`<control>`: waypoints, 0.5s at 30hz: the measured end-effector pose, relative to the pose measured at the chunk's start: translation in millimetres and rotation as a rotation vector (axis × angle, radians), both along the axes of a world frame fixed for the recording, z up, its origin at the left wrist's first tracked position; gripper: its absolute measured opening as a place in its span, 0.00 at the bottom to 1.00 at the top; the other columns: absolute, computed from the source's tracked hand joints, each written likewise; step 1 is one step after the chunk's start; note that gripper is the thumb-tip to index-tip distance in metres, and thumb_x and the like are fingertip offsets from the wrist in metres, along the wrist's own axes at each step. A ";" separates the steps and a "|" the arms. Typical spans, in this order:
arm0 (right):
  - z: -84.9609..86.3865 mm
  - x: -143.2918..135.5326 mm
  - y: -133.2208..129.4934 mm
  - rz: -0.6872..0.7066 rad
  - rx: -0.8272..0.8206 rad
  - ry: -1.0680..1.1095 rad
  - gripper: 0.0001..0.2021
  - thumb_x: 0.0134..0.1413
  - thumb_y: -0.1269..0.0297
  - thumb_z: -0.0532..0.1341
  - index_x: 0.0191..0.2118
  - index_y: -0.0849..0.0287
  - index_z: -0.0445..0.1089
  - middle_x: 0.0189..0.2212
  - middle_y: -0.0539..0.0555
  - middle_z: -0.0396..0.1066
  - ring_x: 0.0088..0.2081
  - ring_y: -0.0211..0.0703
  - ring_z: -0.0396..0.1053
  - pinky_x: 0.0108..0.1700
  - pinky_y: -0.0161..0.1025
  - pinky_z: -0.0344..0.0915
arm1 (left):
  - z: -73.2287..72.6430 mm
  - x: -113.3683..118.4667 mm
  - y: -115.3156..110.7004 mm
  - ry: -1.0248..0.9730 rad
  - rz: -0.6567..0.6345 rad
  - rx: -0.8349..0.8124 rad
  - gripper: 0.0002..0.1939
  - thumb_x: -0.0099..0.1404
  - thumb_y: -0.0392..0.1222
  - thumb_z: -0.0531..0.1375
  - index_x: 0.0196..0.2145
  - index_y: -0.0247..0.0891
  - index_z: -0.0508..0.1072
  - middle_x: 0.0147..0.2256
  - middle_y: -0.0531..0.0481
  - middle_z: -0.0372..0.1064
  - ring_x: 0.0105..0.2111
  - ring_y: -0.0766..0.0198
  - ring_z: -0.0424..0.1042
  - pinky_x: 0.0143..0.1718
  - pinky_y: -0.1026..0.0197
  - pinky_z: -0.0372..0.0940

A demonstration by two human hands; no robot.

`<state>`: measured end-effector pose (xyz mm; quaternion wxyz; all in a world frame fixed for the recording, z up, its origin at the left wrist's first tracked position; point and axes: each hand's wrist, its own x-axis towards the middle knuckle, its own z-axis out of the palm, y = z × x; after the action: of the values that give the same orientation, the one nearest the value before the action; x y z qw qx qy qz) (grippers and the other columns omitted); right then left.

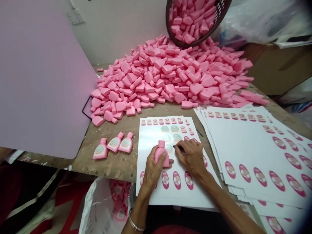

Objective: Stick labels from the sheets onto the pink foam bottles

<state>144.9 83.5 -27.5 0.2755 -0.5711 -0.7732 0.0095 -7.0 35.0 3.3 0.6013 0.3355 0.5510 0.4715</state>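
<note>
My left hand (152,167) is closed around a small pink bottle (161,152), its cap pointing away from me. The face of this bottle that I see is plain pink. Beneath both hands lies a sheet of stickers (147,146) with pale green labels in its middle and pink oval ones along the near side. My right hand (191,156) rests on that sheet, fingers pinched on a small dark pointed tool (174,146), its tip beside a green label. Most of the tool is hidden by the fingers. Three labelled pink bottles (100,150) lie left of the sheet.
A large heap of pink bottles (170,74) covers the back of the table, with a tipped brown basket (168,22) spilling more. Stacked sticker sheets (234,139) lie at right. A pale panel (48,81) stands left. Below the edge hangs a white sack (94,201) holding labelled bottles.
</note>
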 end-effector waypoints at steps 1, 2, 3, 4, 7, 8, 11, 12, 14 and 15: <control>0.1 0.5 0.5 0.010 -0.008 0.020 0.07 0.56 0.66 0.56 0.27 0.57 0.67 0.24 0.49 0.70 0.31 0.41 0.62 0.42 0.43 0.47 | 0.3 0.0 0.1 0.000 -0.002 -0.003 0.23 0.62 0.51 0.58 0.51 0.36 0.62 0.37 0.44 0.69 0.33 0.55 0.77 0.31 0.58 0.73; 0.4 1.0 1.0 0.020 -0.019 0.040 0.07 0.55 0.66 0.56 0.27 0.57 0.67 0.24 0.49 0.70 0.31 0.41 0.62 0.42 0.43 0.46 | 0.7 0.1 0.1 0.000 -0.003 -0.006 0.23 0.62 0.51 0.58 0.51 0.36 0.62 0.37 0.44 0.70 0.32 0.55 0.77 0.31 0.58 0.73; 0.8 1.4 1.4 0.025 -0.030 0.058 0.07 0.55 0.67 0.56 0.27 0.57 0.67 0.24 0.49 0.70 0.31 0.41 0.61 0.42 0.42 0.46 | 1.1 0.2 0.1 0.000 -0.003 -0.005 0.23 0.62 0.51 0.58 0.51 0.36 0.62 0.37 0.44 0.70 0.32 0.55 0.77 0.31 0.58 0.73; 1.4 1.6 1.6 0.029 -0.040 0.071 0.07 0.55 0.67 0.57 0.27 0.57 0.66 0.24 0.49 0.70 0.31 0.41 0.62 0.42 0.42 0.46 | 1.4 0.2 0.1 0.001 -0.004 -0.003 0.23 0.62 0.51 0.58 0.50 0.36 0.62 0.37 0.43 0.70 0.32 0.55 0.77 0.31 0.58 0.73; 3.1 0.9 1.2 0.026 -0.044 0.074 0.06 0.55 0.66 0.57 0.28 0.57 0.66 0.25 0.49 0.70 0.31 0.41 0.62 0.42 0.42 0.46 | 1.9 -0.1 0.2 0.006 -0.009 0.002 0.23 0.62 0.52 0.57 0.50 0.36 0.62 0.36 0.43 0.71 0.32 0.55 0.77 0.31 0.58 0.73; 3.3 0.4 0.9 0.020 -0.036 0.066 0.06 0.56 0.65 0.56 0.29 0.57 0.66 0.25 0.50 0.71 0.31 0.41 0.62 0.42 0.43 0.46 | 1.8 -0.3 0.3 0.006 -0.011 0.001 0.23 0.62 0.52 0.57 0.51 0.36 0.62 0.36 0.43 0.71 0.32 0.55 0.77 0.31 0.58 0.73; 2.4 -0.2 0.7 0.023 -0.020 0.045 0.06 0.57 0.65 0.56 0.29 0.57 0.66 0.26 0.51 0.71 0.32 0.42 0.62 0.42 0.43 0.46 | 0.8 -0.8 0.7 -0.001 -0.014 -0.005 0.23 0.62 0.52 0.57 0.50 0.36 0.62 0.36 0.43 0.71 0.32 0.55 0.77 0.31 0.59 0.73; 1.9 -0.1 0.9 0.032 -0.022 0.041 0.06 0.56 0.64 0.57 0.30 0.57 0.66 0.26 0.51 0.71 0.32 0.43 0.63 0.42 0.43 0.46 | 0.3 -0.9 0.8 -0.007 -0.014 -0.004 0.23 0.62 0.52 0.58 0.50 0.36 0.62 0.37 0.43 0.71 0.32 0.55 0.77 0.31 0.59 0.73; 0.7 0.2 1.6 0.048 -0.023 0.041 0.05 0.55 0.63 0.58 0.30 0.57 0.66 0.27 0.50 0.71 0.32 0.43 0.63 0.42 0.43 0.47 | -0.7 -0.9 0.7 -0.023 -0.011 0.003 0.24 0.62 0.52 0.58 0.51 0.36 0.62 0.38 0.43 0.70 0.32 0.55 0.77 0.31 0.59 0.73; 0.1 0.4 2.1 0.051 -0.020 0.045 0.05 0.55 0.63 0.59 0.31 0.57 0.67 0.27 0.50 0.71 0.32 0.42 0.64 0.42 0.44 0.48 | -1.2 -0.8 0.6 -0.031 -0.008 0.009 0.24 0.62 0.52 0.58 0.51 0.37 0.62 0.39 0.43 0.69 0.32 0.55 0.77 0.31 0.58 0.73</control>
<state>145.3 85.5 -27.4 0.2870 -0.5534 -0.7811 0.0370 -7.9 35.7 2.1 0.6102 0.3330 0.5382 0.4766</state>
